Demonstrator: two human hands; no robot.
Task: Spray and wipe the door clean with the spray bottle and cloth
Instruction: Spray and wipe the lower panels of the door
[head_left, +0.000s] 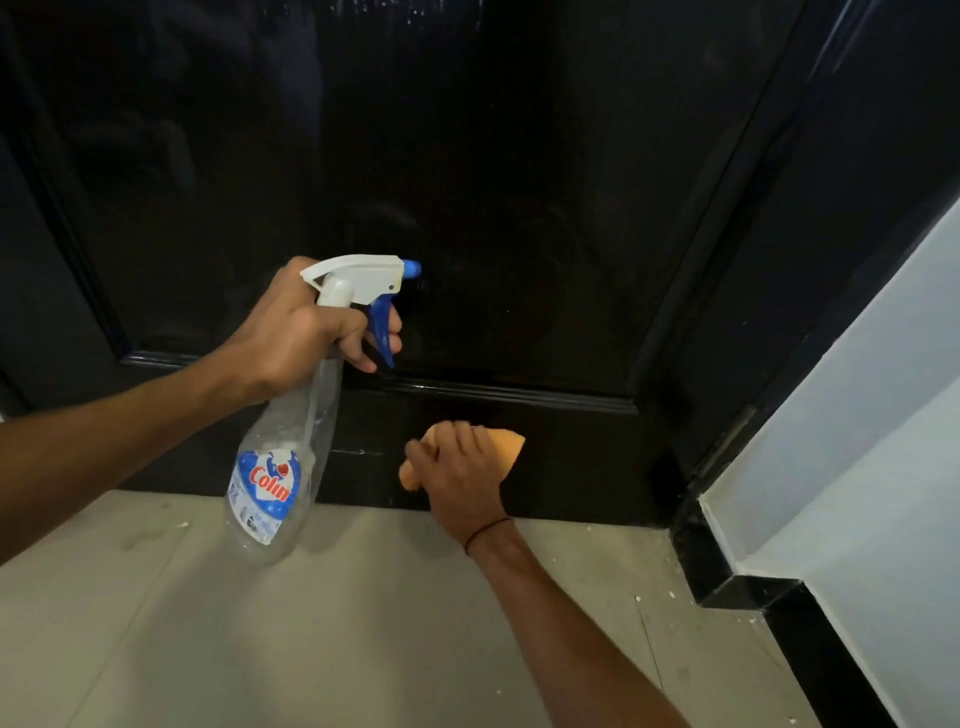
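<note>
Before the black door (519, 182), left hand (301, 332) grips one nearly empty spray bottle (280, 467); right hand (462, 478) clutches one orange cloth (506, 444) against its bottom rail.

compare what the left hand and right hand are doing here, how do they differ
The left hand grips the spray bottle at its neck, fingers on the blue trigger; the right hand grips the orange cloth.
The left hand is raised in front of the door panel; the right hand is lower, at the bottom rail near the floor.
Only the right wrist wears a thin dark band.
Both hold a cleaning tool at the door.
</note>
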